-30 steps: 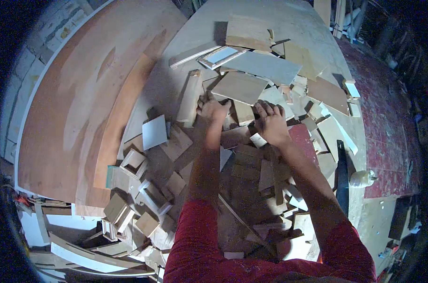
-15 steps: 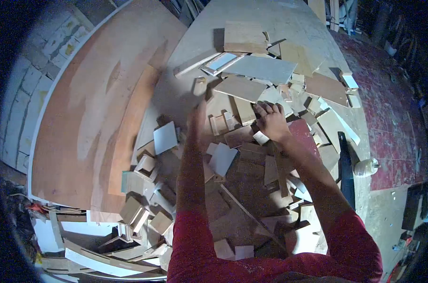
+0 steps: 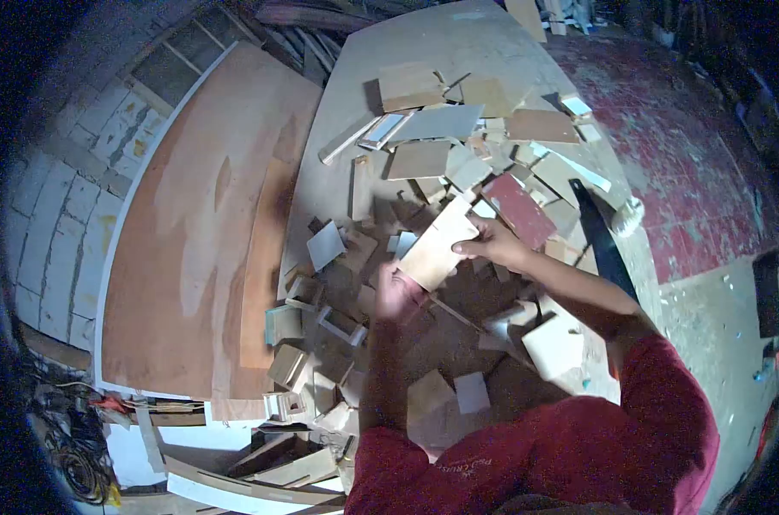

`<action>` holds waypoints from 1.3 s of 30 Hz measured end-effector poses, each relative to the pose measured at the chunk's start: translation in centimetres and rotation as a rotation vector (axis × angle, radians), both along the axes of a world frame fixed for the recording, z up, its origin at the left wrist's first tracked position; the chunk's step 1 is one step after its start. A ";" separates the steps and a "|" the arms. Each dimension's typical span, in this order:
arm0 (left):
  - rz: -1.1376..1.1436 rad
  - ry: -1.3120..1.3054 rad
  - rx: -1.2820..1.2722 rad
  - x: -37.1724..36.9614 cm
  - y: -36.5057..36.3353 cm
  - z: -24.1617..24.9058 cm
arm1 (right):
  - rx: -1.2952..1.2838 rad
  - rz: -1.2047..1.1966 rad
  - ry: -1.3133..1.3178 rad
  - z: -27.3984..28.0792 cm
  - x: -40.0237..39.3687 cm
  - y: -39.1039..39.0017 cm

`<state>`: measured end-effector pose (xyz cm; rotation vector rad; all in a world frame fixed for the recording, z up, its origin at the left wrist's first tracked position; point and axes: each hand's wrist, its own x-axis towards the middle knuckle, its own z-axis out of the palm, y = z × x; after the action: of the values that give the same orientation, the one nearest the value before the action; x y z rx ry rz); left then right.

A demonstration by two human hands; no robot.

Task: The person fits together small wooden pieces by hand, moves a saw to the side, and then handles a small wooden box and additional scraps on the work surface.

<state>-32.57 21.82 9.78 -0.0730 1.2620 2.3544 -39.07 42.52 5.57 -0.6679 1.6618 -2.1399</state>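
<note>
Between my two hands I hold a pale rectangular wooden board (image 3: 438, 244), tilted above the pile of offcuts. My left hand (image 3: 400, 293) grips its lower left end, slightly blurred. At the board's right edge, my right hand (image 3: 495, 242) has its thumb on the upper face and the other fingers partly hidden. Just beyond the right hand lies a dark red board (image 3: 520, 209). A white-faced offcut (image 3: 325, 245) rests to the left of the held board, and a tan panel (image 3: 419, 160) lies beyond it.
Wood scraps cover much of the grey table (image 3: 484, 34). A large brown plywood sheet (image 3: 183, 257) stands along the left. On the right are a long dark tapered strip (image 3: 597, 230) and a whitish round container (image 3: 628, 216). Curved wooden pieces (image 3: 243, 485) lie at lower left.
Both hands have come closer together over the middle of the pile and now hold the pale board. My left hand has moved nearer to me. The camera view has shifted.
</note>
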 end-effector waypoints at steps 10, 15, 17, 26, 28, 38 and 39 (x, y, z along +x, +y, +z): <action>0.074 -0.152 0.023 14.2 6.7 2.0 | 0.278 0.102 -0.138 4.6 14.4 9.2; -0.248 0.236 -0.209 18.3 6.3 -4.6 | 0.371 0.039 0.179 -1.2 19.2 13.3; -0.310 0.365 -0.309 20.3 7.3 -7.4 | 0.436 -0.021 0.444 -4.0 21.7 14.7; -0.362 0.466 -0.677 27.4 13.3 -17.1 | 0.982 -0.108 0.539 -11.8 31.7 18.6; -0.356 0.376 -0.659 27.9 13.4 -17.7 | 0.982 -0.136 0.529 -11.7 33.1 18.5; -0.311 1.099 -1.271 28.9 11.5 -18.2 | 0.950 -0.261 0.450 -11.0 33.5 19.0; -0.297 1.121 -1.282 28.9 11.4 -18.5 | 0.949 -0.261 0.462 -10.9 32.9 18.5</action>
<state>-3.63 33.19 -8.74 1.0360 2.7888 0.8682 -6.21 61.04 -5.32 -0.6650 2.8012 -1.0802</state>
